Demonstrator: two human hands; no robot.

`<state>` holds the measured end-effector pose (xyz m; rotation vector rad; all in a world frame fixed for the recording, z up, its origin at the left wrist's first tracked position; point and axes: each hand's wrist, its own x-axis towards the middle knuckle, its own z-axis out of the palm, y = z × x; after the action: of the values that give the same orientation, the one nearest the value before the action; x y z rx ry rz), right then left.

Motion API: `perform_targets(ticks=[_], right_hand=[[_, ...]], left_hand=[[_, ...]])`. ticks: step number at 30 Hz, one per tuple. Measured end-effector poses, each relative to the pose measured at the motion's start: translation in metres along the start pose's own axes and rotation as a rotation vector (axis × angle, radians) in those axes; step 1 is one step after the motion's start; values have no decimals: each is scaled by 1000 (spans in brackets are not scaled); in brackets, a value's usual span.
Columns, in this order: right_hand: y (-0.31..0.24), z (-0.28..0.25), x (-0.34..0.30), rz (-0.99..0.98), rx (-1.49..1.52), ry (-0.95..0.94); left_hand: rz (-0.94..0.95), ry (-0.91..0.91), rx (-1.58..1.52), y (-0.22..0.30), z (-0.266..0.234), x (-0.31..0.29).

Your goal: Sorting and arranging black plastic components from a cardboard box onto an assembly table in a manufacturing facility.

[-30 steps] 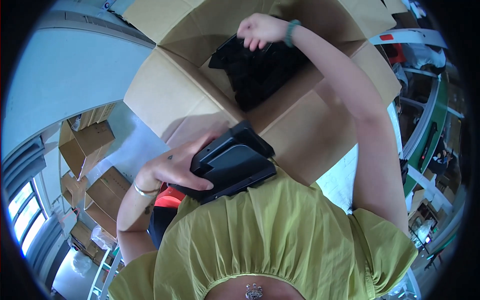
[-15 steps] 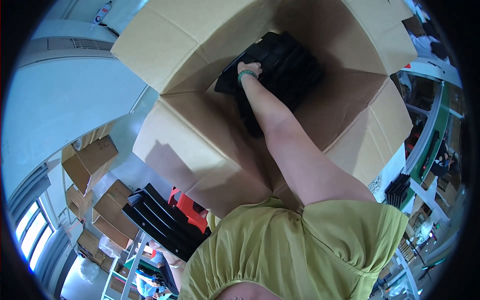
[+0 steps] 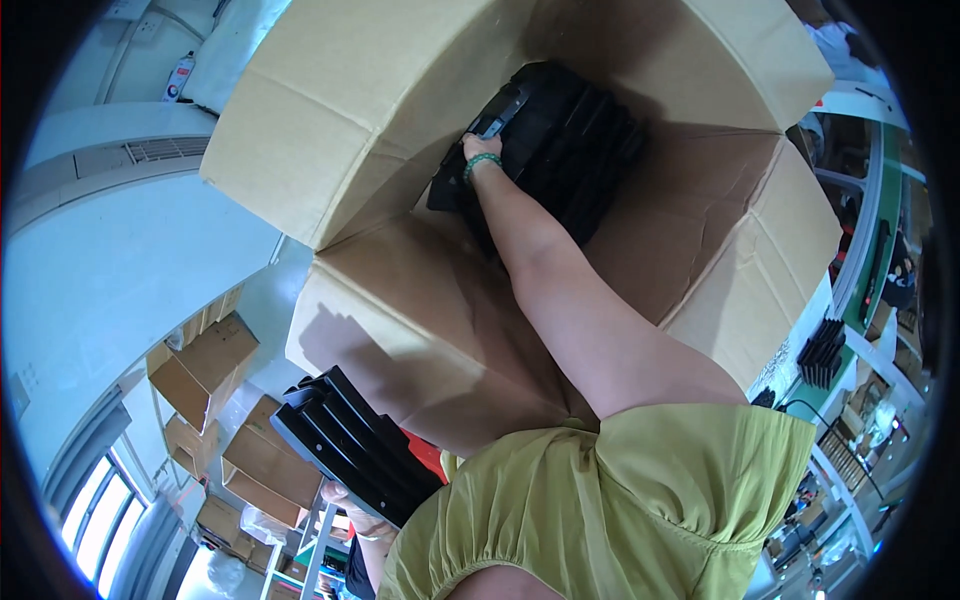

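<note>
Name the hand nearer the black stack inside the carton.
Right. The right hand is at the black stack; the left hand is outside the carton, by other black pieces.

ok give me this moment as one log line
right hand: inside cardboard box, touching black stack | left hand: holding black pieces, outside box | box flaps: spread open

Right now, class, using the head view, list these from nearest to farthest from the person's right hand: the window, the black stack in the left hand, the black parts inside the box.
1. Black parts: inside the box, right at the right hand.
2. Black stack: lower left, outside the box, in the left hand.
3. Window: far left, in the background.
</note>
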<state>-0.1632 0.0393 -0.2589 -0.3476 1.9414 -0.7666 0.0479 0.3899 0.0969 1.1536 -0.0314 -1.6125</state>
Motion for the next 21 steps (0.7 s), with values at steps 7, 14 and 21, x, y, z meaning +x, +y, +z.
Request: perform_targets(ticks=[7,14,21], right_hand=[[18,-37,20,-76,140,-195],[-79,-63,-36,234,-178,-233],[-212,-156,-84,-325,-866,-1375]], left_hand=[[63,29,-135,-11,3,11],[-32,82,-257,0,57,22],[-255,-247,82,27,95,70]])
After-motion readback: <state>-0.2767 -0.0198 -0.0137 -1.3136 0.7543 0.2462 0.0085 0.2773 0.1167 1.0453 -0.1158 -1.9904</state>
